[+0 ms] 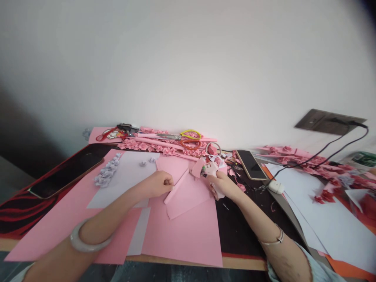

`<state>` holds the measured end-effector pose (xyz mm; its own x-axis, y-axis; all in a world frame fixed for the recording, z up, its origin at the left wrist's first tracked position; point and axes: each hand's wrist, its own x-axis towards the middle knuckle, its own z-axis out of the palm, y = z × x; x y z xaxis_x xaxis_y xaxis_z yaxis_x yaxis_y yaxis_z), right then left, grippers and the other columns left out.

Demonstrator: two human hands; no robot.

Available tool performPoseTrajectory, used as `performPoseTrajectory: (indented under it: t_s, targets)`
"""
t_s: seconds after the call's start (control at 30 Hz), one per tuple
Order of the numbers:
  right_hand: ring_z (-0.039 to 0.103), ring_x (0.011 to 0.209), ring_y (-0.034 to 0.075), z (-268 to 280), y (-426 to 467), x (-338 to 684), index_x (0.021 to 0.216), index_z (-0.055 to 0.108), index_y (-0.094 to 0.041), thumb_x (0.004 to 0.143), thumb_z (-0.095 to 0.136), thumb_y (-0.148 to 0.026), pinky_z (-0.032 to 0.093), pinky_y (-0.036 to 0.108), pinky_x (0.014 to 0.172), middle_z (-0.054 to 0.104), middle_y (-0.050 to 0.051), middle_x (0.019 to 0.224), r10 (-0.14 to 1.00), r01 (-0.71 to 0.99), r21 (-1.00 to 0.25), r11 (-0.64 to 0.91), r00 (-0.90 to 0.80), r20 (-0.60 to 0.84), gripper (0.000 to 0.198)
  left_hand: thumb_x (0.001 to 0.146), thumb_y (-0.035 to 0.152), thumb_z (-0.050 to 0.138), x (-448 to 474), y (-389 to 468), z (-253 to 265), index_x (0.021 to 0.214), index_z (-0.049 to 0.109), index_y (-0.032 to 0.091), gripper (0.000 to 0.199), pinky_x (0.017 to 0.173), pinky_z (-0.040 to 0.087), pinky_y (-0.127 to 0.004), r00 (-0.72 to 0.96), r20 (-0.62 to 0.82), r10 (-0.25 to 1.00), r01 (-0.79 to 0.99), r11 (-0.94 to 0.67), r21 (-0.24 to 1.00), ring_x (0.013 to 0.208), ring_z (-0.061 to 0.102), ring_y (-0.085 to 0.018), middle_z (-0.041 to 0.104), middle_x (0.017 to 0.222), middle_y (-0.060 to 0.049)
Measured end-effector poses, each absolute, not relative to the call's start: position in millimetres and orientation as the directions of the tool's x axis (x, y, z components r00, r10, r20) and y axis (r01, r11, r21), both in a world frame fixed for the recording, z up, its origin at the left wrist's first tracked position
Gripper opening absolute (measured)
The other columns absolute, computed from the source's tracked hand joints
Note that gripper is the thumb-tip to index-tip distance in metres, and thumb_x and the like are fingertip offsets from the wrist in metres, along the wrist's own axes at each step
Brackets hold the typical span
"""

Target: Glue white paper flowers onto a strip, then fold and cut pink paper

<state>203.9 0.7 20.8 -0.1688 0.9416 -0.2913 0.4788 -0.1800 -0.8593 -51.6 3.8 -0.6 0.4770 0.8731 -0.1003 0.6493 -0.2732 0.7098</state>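
My left hand (161, 184) is closed, with its fingertips at the edge of a narrow pink paper roll (178, 186). The roll is the curled edge of a pink paper sheet (192, 199) that lies on larger pink sheets (182, 239). Off to the right, my right hand (220, 183) is closed around a pale pink object (210, 168) with a small green spot. Its kind is unclear, as the fingers and paper scraps partly cover it. A tape roll (213, 149) lies just behind that hand.
Scissors (190, 135) rest on pink paper flowers (152, 147) along the wall. Pale lilac flowers (106, 172) sit on white paper (129, 172) at left. Two phones (251, 164) (67, 176), a white earbud case (275, 187), cables (317, 149) and white sheets (337, 227) lie around.
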Motion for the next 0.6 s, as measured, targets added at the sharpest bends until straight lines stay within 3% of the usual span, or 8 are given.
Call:
performPoseTrajectory:
  t_s: [0.6]
  targets:
    - [0.050, 0.030, 0.012, 26, -13, 198, 0.053, 0.045, -0.018, 0.078, 0.045, -0.032, 0.035, 0.019, 0.028, 0.051, -0.002, 0.039, 0.898, 0.491, -0.854, -0.171, -0.279, -0.340, 0.028, 0.069, 0.027, 0.046, -52, 4, -1, 0.061, 0.053, 0.017, 0.015, 0.047, 0.028, -0.021, 0.493, -0.095, 0.865, 0.648, -0.291, 0.704, 0.051, 0.043, -0.012, 0.047, 0.054, 0.003]
